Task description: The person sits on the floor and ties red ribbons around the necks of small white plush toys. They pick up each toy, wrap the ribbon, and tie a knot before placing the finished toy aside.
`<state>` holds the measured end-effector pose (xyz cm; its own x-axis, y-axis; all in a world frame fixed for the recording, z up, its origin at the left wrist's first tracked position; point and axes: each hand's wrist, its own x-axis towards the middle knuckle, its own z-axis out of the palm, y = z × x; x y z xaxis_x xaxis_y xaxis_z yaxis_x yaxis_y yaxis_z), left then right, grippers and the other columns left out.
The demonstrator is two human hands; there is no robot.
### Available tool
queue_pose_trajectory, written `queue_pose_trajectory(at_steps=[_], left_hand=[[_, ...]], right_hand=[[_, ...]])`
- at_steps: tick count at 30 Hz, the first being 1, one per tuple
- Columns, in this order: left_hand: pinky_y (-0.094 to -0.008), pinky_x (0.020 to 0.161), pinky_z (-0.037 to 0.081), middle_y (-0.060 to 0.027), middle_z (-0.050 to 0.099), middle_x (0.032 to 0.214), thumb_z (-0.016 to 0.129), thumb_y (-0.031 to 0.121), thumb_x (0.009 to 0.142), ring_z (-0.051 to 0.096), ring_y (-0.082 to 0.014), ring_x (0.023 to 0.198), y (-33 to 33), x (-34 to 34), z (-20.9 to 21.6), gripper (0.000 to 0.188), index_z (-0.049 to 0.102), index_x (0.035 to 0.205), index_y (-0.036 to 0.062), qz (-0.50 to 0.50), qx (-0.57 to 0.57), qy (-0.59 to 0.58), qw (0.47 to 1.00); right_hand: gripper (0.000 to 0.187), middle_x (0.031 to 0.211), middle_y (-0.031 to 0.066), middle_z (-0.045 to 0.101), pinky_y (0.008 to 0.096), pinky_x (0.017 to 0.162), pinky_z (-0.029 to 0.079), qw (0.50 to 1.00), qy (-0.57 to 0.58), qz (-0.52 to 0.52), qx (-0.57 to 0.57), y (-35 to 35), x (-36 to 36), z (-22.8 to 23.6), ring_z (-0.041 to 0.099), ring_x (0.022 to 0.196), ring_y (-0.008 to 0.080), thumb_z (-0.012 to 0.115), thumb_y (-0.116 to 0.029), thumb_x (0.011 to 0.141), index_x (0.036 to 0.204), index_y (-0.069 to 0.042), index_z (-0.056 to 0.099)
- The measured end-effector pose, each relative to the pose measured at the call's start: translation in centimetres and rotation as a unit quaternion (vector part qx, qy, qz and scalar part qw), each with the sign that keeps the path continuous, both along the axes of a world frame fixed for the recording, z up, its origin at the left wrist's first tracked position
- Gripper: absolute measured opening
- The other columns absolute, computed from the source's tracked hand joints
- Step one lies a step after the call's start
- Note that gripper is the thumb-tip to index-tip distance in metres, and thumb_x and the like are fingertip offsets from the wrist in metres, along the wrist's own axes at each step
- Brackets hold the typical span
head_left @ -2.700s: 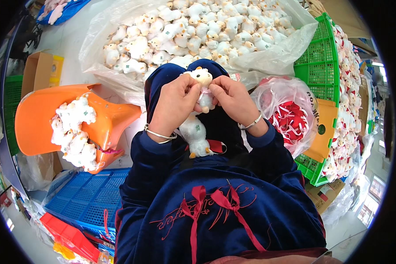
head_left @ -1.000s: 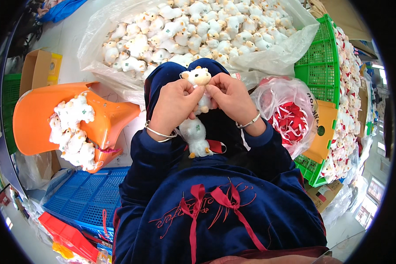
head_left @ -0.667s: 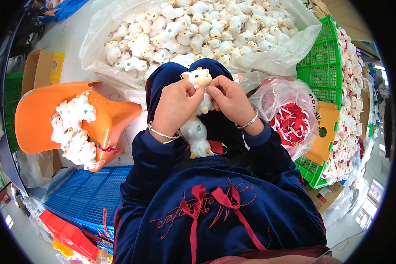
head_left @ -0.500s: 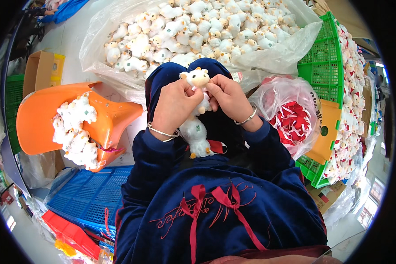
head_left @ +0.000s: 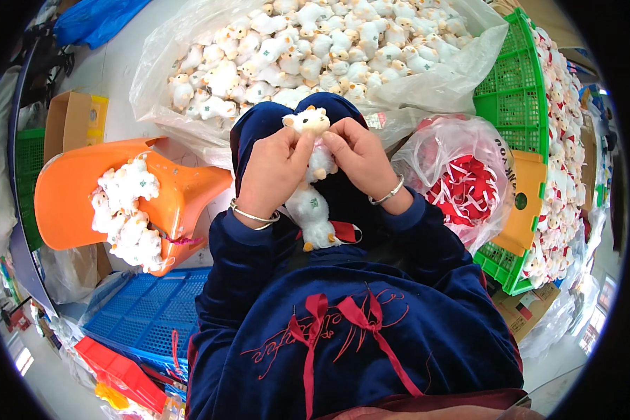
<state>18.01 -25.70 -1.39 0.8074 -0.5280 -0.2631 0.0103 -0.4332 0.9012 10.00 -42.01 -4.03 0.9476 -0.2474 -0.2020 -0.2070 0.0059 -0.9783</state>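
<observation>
Over my lap I hold a small white plush animal [head_left: 311, 120] with a cream face and tan ears, its head pointing away from me. My left hand [head_left: 276, 162] is closed, thumb and fingers pinching the toy at the left of its neck. Closed as well, my right hand [head_left: 358, 155] pinches at the right of the neck, just under the face. A narrow pale strip shows at the neck between my thumbs; its ends are hidden. Below, a second white plush animal [head_left: 311, 213] lies on my lap, beside a red cloth piece [head_left: 344, 232] with a white strap.
A big clear plastic bag [head_left: 150, 77] of white plush toys lies ahead. Several more sit on an orange chair [head_left: 63, 203] at left, above a blue crate [head_left: 136, 308]. At right are a bag of red cloth pieces [head_left: 462, 192] and a green crate [head_left: 514, 91] beside many red-and-white toys.
Both hands stay at the toy's neck, and the fingers have shifted slightly. The toy's head has moved a little left. The surroundings have shifted slightly in view.
</observation>
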Motion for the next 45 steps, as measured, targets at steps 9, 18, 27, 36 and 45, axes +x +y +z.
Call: queue_pose_trajectory(at_steps=[9,18,27,36,45], left_hand=[[-0.0374,0.054,0.046,-0.0170,0.061,0.064,0.057,0.021,0.101,0.059,-0.0268,0.053,0.2,-1.1,-1.9,0.030,0.060,0.084,-0.0035,0.024,-0.034,-0.039,0.998],[-0.0276,0.062,0.045,-0.0026,0.064,0.074,0.052,0.026,0.106,0.057,-0.0116,0.063,2.9,-1.1,-2.4,0.035,0.065,0.091,-0.0029,0.067,-0.130,0.033,0.989],[-0.0250,0.054,0.047,-0.0061,0.064,0.076,0.058,0.021,0.102,0.059,-0.0084,0.058,1.9,-2.5,-1.1,0.020,0.055,0.103,0.0016,0.039,-0.150,0.135,0.979],[-0.0195,0.062,0.047,-0.0110,0.061,0.137,0.046,0.019,0.107,0.065,-0.0083,0.074,1.5,-1.9,-1.0,0.027,0.056,0.126,0.0024,0.018,-0.196,0.086,0.977],[-0.0186,0.062,0.045,-0.0038,0.068,0.114,0.052,0.016,0.106,0.064,-0.0062,0.076,1.3,-1.4,-1.6,0.022,0.063,0.120,0.0038,-0.003,-0.162,0.097,0.982]], right_hand=[[0.025,0.072,0.0026,0.059,0.0267,0.056,0.044,0.999,0.030,-0.016,-0.009,-0.2,0.3,-0.8,0.052,0.062,0.0089,0.059,-0.021,0.102,0.088,-0.001,0.060],[0.027,0.081,0.0018,0.062,0.0240,0.058,0.046,0.995,0.061,0.013,0.079,-2.1,-0.6,0.7,0.054,0.063,0.0071,0.054,-0.023,0.105,0.094,-0.001,0.064],[0.056,0.101,0.0164,0.067,0.0365,0.072,0.054,0.955,-0.153,0.062,-0.247,0.3,-1.2,1.0,0.067,0.081,0.0302,0.081,-0.029,0.082,0.121,0.002,0.056],[0.060,0.107,0.0123,0.071,0.0331,0.080,0.055,0.989,0.027,-0.081,-0.121,-9.1,-4.8,3.5,0.069,0.090,0.0184,0.076,-0.039,0.085,0.127,0.001,0.060],[0.034,0.104,0.0074,0.072,0.0243,0.062,0.052,0.965,-0.058,-0.253,0.046,-20.3,-14.3,5.3,0.069,0.074,0.0139,0.056,-0.034,0.101,0.116,-0.005,0.065]])
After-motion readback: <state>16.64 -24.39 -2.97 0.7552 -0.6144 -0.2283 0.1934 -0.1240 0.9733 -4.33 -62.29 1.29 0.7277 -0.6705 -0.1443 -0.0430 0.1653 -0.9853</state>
